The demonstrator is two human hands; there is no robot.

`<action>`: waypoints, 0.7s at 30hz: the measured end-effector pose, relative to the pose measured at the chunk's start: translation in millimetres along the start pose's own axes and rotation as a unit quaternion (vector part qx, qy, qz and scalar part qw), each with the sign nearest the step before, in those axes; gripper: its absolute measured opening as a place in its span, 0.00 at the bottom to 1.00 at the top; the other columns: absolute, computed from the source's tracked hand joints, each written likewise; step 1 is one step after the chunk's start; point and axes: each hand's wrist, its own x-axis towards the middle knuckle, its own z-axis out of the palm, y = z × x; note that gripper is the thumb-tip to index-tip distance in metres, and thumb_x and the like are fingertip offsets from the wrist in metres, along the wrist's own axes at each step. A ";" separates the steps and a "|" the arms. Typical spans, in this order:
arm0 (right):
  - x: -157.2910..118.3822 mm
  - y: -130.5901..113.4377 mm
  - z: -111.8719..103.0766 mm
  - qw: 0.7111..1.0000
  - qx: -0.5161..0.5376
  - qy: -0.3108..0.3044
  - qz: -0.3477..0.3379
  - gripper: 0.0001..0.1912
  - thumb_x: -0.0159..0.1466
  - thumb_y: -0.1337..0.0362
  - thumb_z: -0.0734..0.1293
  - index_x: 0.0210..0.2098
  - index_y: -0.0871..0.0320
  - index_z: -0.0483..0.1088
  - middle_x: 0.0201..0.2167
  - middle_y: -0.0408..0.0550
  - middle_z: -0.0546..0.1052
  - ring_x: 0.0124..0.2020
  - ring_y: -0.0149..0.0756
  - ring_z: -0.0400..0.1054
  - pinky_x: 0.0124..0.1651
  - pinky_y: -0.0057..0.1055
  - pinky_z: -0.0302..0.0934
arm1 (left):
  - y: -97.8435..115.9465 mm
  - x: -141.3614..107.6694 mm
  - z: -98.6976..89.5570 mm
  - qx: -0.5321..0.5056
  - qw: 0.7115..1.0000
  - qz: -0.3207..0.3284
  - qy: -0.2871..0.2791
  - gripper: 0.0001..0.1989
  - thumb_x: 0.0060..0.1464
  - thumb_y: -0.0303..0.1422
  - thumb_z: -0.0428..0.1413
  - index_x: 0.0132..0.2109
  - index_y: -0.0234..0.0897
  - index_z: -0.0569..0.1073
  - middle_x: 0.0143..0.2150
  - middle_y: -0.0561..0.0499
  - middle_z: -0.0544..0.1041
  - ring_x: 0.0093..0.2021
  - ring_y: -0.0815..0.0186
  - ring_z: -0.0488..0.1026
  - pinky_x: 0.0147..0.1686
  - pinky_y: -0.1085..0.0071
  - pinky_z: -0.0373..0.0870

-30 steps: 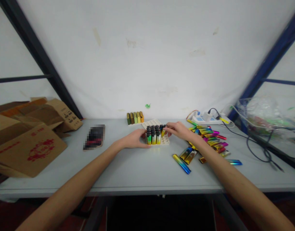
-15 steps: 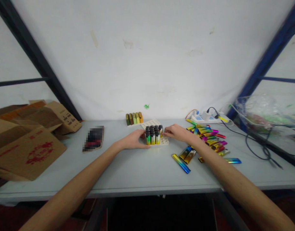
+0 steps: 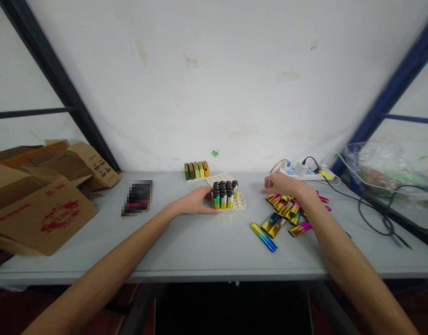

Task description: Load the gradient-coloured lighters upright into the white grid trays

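Note:
My left hand (image 3: 200, 201) holds the left side of a white tray (image 3: 240, 203), thumb along its front and fingers behind. Upright lighters (image 3: 223, 200) with black tops and green, white and yellow bodies fill the tray's left part; holes show at its right. My right hand (image 3: 273, 184) hovers at the upper left of a pile of shiny multicoloured lighters (image 3: 287, 208), fingers bent and apart, with nothing visible in them. A yellow-blue lighter (image 3: 263, 237) lies in front of the pile.
Behind stand another white tray (image 3: 220, 177) and a block of green, brown and orange lighters (image 3: 197, 171). At left are cardboard boxes (image 3: 60, 209) and a pixelated dark object (image 3: 137, 198). A power strip (image 3: 301, 174), black cables (image 3: 384, 218) and plastic bags (image 3: 384, 163) occupy the right.
My right hand has moved right, from the tray to the pile, and its fingers have spread. One lighter stands at the tray's back right where it was. My left hand stays at the tray.

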 end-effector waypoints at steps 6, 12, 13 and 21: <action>-5.2 8.1 -3.1 0.997 -0.031 0.010 0.076 0.19 0.64 0.52 0.71 0.46 0.61 0.79 0.43 0.60 0.82 0.41 0.47 0.77 0.39 0.34 0.65 | 0.2 -1.0 -0.6 -0.004 1.000 0.000 -0.007 0.32 0.46 0.55 0.65 0.48 0.33 0.74 0.43 0.45 0.77 0.40 0.56 0.73 0.40 0.64 0.70; -0.6 0.4 5.6 0.991 -0.060 -0.034 0.111 0.25 0.65 0.48 0.69 0.47 0.66 0.79 0.45 0.68 0.81 0.44 0.53 0.77 0.41 0.38 0.67 | 0.2 -0.9 -0.9 0.001 1.000 0.002 -0.001 0.31 0.46 0.54 0.65 0.48 0.34 0.74 0.43 0.45 0.77 0.41 0.55 0.73 0.40 0.65 0.69; 0.4 -4.4 7.5 0.991 -0.062 -0.041 0.108 0.26 0.66 0.48 0.69 0.48 0.66 0.79 0.46 0.68 0.80 0.45 0.53 0.77 0.42 0.38 0.67 | 0.3 -1.0 -1.0 0.000 1.000 0.002 -0.001 0.31 0.46 0.54 0.65 0.48 0.33 0.74 0.43 0.45 0.77 0.41 0.55 0.73 0.39 0.65 0.69; 4.1 -35.4 17.4 0.998 -0.050 -0.008 0.040 0.17 0.66 0.61 0.66 0.51 0.64 0.76 0.43 0.63 0.81 0.43 0.47 0.77 0.39 0.32 0.64 | -1.8 -2.5 -0.6 -0.005 1.000 0.007 -0.002 0.32 0.48 0.54 0.65 0.49 0.32 0.74 0.45 0.44 0.77 0.42 0.55 0.74 0.42 0.64 0.70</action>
